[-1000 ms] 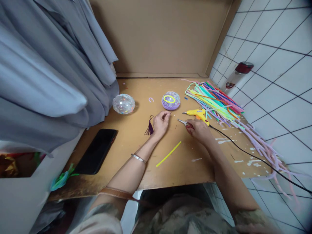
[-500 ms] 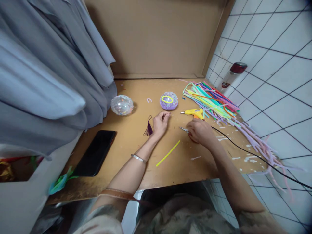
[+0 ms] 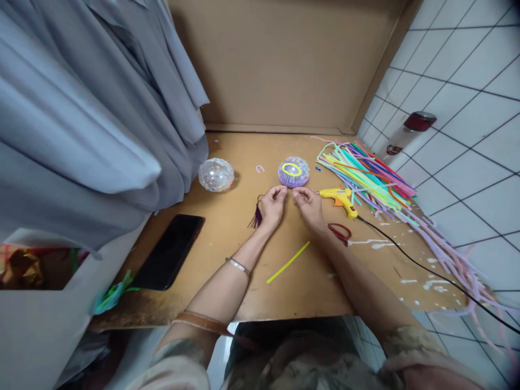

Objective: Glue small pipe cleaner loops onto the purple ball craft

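Observation:
My left hand is closed in a pinch just in front of the purple, pipe-cleaner-covered ball, which has a yellow ring on its face. Close by on the right, my right hand pinches too, its fingertips a short gap from the left ones. Whatever the fingers hold is too small to make out. A dark purple tassel lies against the left hand's outer side. Red-handled scissors rest beside my right wrist, their blades hidden. Nearer me is a yellow pipe cleaner.
A yellow glue gun with a black cord lies right of my hands. Behind it is a pile of coloured pipe cleaners. To the left are a clear ball and a black phone. A bottle stands by the tiles.
My right hand has let go of the scissors, now lying on the table, and moved left to meet my left hand. The whole view has shifted slightly.

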`<state>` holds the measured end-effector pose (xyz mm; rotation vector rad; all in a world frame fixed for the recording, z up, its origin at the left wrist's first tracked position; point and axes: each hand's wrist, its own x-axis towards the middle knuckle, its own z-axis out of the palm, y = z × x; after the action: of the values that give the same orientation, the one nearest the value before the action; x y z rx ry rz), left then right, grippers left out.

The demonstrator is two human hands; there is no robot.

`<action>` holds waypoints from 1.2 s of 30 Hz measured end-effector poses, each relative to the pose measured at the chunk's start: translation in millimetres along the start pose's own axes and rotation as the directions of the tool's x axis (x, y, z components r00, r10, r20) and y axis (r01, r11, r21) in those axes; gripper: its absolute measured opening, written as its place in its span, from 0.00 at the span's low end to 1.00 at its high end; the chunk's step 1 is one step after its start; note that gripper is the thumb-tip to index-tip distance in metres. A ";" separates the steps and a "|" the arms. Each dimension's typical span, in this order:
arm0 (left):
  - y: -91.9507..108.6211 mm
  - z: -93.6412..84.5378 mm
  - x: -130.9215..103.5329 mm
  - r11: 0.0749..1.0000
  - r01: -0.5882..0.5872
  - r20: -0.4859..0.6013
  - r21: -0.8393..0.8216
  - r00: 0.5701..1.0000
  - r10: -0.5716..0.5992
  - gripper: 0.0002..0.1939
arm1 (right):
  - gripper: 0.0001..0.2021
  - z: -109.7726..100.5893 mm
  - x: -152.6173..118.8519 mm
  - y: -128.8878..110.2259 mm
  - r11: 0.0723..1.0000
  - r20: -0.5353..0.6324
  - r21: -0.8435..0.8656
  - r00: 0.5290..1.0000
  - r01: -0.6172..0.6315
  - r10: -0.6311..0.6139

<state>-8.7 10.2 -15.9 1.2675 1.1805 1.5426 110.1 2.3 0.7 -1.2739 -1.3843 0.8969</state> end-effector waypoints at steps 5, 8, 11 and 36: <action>2.9 3.4 -5.7 0.999 -0.031 0.044 0.032 0.999 0.029 0.08 | 0.22 1.2 -6.6 -4.3 0.984 -0.069 0.171 0.996 -0.050 0.063; 7.7 2.3 -8.8 0.993 -0.106 0.066 0.057 0.993 0.103 0.07 | 0.21 0.3 -6.9 -4.7 0.967 -0.051 0.232 0.991 -0.106 0.121; 11.3 1.5 -10.4 0.988 -0.149 0.074 0.050 0.987 0.146 0.07 | 0.20 -1.8 -7.1 -3.9 0.948 -0.044 0.287 0.987 -0.135 0.154; -0.6 3.5 -1.2 0.960 0.112 0.014 -0.259 0.994 -0.112 0.17 | 0.15 -9.5 -2.7 8.4 0.995 -0.119 0.072 0.991 0.076 -0.067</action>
<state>-5.0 9.9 -16.5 1.0110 0.9948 1.5556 121.1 0.0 -5.8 -1.1925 -1.2837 0.8061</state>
